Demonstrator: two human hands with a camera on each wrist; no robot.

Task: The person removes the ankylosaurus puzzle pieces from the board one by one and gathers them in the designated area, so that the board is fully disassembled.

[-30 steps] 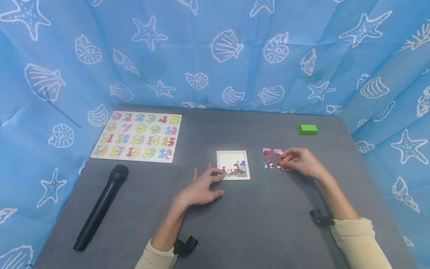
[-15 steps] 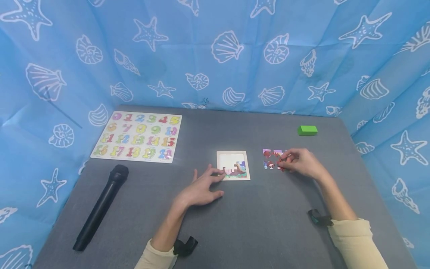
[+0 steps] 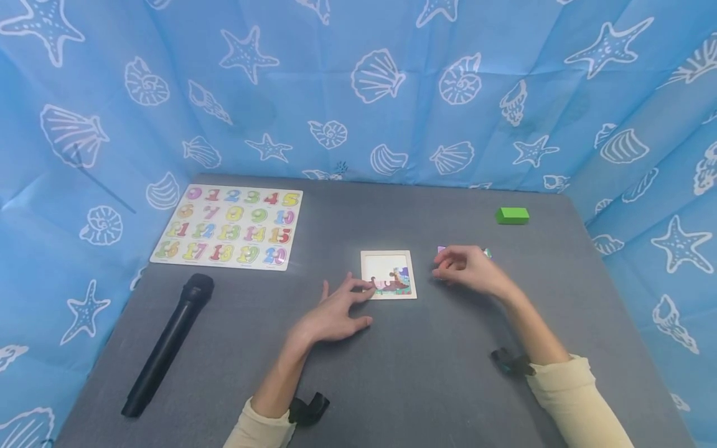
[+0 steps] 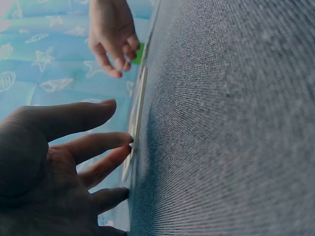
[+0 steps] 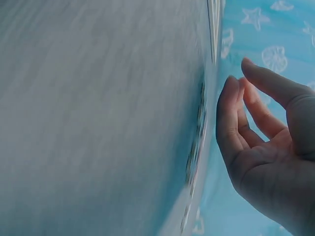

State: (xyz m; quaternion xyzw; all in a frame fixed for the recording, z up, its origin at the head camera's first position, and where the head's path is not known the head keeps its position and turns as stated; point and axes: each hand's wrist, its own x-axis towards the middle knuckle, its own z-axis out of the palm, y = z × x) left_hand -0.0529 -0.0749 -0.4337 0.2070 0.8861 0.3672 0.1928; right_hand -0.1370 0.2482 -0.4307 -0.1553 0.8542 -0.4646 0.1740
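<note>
My left hand [image 3: 336, 314] has its fingers spread, with fingertips on the lower left edge of a small square jigsaw board [image 3: 414, 274]. The board has a pale wooden rim, and picture pieces fill its bottom and right parts. To the right of it, my right hand [image 3: 470, 269] hovers over loose jigsaw pieces [image 3: 487, 252], hiding most of them. In the right wrist view its fingers [image 5: 227, 113] are bent, a gap shows between thumb and index finger, and no piece appears in them. Those pieces [image 5: 194, 152] lie in a thin row on the table there.
A number puzzle board [image 3: 226, 227] lies at the back left of the grey table [image 3: 392, 379]. In front of it is a black microphone [image 3: 168, 345]. A green block [image 3: 512, 216] sits at the back right. A blue seashell-print curtain [image 3: 336, 93] encloses the table.
My right hand has moved left across the loose pieces, toward the small board, and now covers the left ones. My left hand has stayed on the board's edge.
</note>
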